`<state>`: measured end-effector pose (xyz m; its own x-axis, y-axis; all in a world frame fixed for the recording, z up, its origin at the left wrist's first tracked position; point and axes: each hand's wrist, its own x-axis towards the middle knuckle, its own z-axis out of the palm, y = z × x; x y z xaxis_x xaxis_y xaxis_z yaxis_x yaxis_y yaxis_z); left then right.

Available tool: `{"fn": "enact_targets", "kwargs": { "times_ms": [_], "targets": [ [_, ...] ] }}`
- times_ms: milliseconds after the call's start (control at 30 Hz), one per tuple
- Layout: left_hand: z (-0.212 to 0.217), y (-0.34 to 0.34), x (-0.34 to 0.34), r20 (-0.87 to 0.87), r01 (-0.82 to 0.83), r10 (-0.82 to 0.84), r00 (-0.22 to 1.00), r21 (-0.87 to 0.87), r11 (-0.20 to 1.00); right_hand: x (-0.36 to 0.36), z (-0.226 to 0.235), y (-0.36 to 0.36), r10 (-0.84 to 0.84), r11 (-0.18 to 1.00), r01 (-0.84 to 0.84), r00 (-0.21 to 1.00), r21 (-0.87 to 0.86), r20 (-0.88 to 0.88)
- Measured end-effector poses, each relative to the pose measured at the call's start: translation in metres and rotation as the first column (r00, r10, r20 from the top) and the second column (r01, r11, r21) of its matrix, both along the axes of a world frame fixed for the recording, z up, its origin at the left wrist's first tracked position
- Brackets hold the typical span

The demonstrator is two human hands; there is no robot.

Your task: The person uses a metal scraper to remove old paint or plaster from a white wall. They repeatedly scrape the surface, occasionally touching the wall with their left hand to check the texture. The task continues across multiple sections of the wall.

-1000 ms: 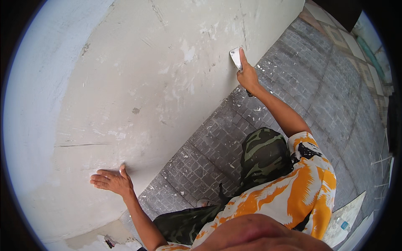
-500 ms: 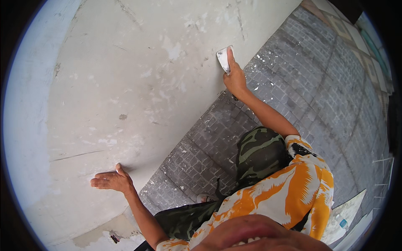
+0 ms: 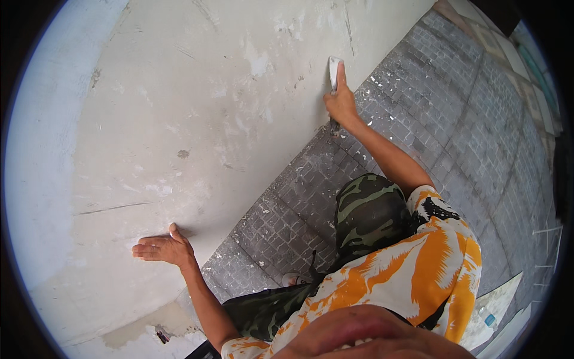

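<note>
My right hand grips a metal scraper and presses its flat blade against the pale plastered wall, near the wall's foot. My index finger lies along the blade. My left hand is flat on the same wall lower down, fingers spread, holding nothing. I crouch close to the wall in camouflage trousers and an orange and white shirt.
The wall has scraped patches, a horizontal crack and a broken spot at its base. A grey tiled floor speckled with white flakes runs along the wall. A white sheet lies on the floor at right.
My right hand has slid the scraper up and leftward along the wall. My left hand stays flat in nearly the same place.
</note>
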<state>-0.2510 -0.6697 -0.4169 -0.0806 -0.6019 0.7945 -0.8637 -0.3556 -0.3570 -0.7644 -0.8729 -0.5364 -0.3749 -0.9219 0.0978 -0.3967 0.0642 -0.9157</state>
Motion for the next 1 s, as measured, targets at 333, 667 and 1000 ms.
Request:
{"fn": "enact_targets", "kwargs": {
  "times_ms": [333, 667, 1000],
  "targets": [
    [0.001, 0.004, 0.0, -0.015, -0.011, 0.011, 1.0, 0.014, 1.0, 0.035, -0.03, 0.03, 0.233, 0.936, -0.308, 0.906, -0.172, -0.353],
    [-0.007, 0.0, 0.004, -0.047, 0.004, -0.005, 0.999, -0.014, 1.0, 0.055, -0.036, 0.03, 0.118, 0.984, -0.088, 0.972, -0.152, 0.202],
    [-0.004, 0.007, -0.008, -0.2, -0.004, 0.02, 0.98, 0.082, 0.997, 0.04, 0.01, 0.027, -0.08, 0.997, 0.038, 0.651, 0.074, 0.754]
  ]
}}
